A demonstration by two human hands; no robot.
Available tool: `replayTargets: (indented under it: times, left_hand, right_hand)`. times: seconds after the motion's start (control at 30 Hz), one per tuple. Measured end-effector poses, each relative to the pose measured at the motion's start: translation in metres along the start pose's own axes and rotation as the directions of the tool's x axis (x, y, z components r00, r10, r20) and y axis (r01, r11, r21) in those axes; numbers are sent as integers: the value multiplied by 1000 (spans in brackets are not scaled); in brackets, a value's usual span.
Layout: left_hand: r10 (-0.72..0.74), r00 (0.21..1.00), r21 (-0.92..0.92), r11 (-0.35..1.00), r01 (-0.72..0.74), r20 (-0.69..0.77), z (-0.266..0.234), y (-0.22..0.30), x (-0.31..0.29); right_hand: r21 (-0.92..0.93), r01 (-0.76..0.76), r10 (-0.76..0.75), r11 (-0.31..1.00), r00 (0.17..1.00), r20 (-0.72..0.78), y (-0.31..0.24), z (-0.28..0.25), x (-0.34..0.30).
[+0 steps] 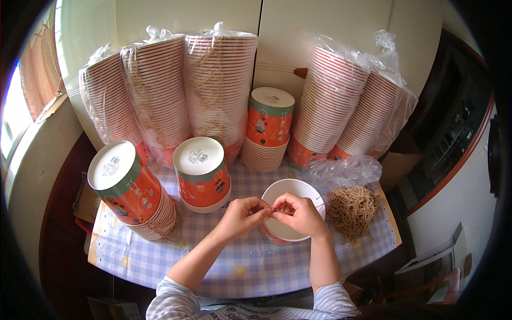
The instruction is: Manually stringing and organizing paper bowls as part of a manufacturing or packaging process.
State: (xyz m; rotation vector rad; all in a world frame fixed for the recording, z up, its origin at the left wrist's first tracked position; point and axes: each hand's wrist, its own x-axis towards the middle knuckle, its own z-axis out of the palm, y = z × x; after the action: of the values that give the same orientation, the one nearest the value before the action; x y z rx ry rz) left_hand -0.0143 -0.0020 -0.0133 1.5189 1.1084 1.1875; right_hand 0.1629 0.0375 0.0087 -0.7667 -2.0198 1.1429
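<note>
The person's left hand (245,216) and right hand (298,213) met fingertip to fingertip above an open paper bucket (292,188). Each grip was closed in a pinch, thumb against index finger; whatever lay between the fingertips was too small to make out, so one could not tell what they grasped. The right hand hung over the white mouth of the bucket, while the left reached in from just beyond its left side. The bucket stood upright near the front of the desk (394,230), on a blue-and-white checked tablecloth (221,272) dotted with yellow flowers.

Just right of the bucket lay a tangled heap of tan strands (353,210), and behind that a crumpled clear plastic bag (344,172). To the left stood two upside-down stacks of orange and green buckets: the left stack (133,189), tilted in the view, with tan strands by its lower end, and the middle stack (202,178), nearer the hands. A third inverted stack (268,128) stood farther back, beyond the open bucket.

Tall nested stacks in clear plastic lined the rear, three on the left (220,85) and more on the right (330,101), before a pale panel (325,18). Striped sleeves (173,301) covered the person's arms to about the elbows.
</note>
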Motion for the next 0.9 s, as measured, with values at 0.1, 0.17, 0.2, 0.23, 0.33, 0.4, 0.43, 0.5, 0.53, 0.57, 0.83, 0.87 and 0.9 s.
replayTargets:
  times: [0.1,0.17,0.2,0.23,0.33,0.4,0.43,0.5,0.53,0.57,0.83,0.87,0.9]
  left_hand:
    - [-20,1000,-118,993,22,19,0,-3,1]
    - [-19,999,-174,984,23,26,0,-3,1]
    - [-27,999,-227,973,32,24,0,-1,1]
    - [-35,999,-280,959,40,25,0,0,1]
    - [22,999,-286,958,-12,30,1,-2,1]
    - [26,999,-261,965,-19,24,0,-4,1]
    - [32,999,-238,971,-26,21,0,-4,2]
    - [35,999,-224,974,-31,17,1,-3,2]
    - [40,999,-211,977,-36,13,1,-2,2]
    - [40,999,-212,977,-36,15,2,-3,3]
    - [3,1000,256,967,-1,-7,6,-8,4]
    - [2,1000,256,967,0,-8,8,-7,4]
    - [7,1000,203,979,-4,-17,9,-7,4]
  right_hand:
    - [-60,-13,13,998,1000,-4,-4,-1,0]
    - [-122,-11,9,993,1000,-15,-6,-1,0]
    - [-133,7,-9,991,1000,-17,-7,-1,0]
    - [-146,23,-26,989,999,-21,-7,-1,0]
    - [-154,112,-120,982,992,-43,0,0,1]
    - [-208,135,-142,969,990,-19,-5,-2,1]
    - [-264,156,-161,952,987,3,-6,-2,1]
    - [-263,158,-164,952,987,0,-5,-2,2]
    - [-264,159,-166,951,986,-5,-5,-3,2]
    - [-265,158,-166,951,986,-6,-4,-3,2]
    - [-133,26,-31,991,999,-37,-3,1,2]
    - [-133,26,-31,991,999,-37,-3,0,2]
    - [-111,18,-21,994,999,-32,-2,-1,1]
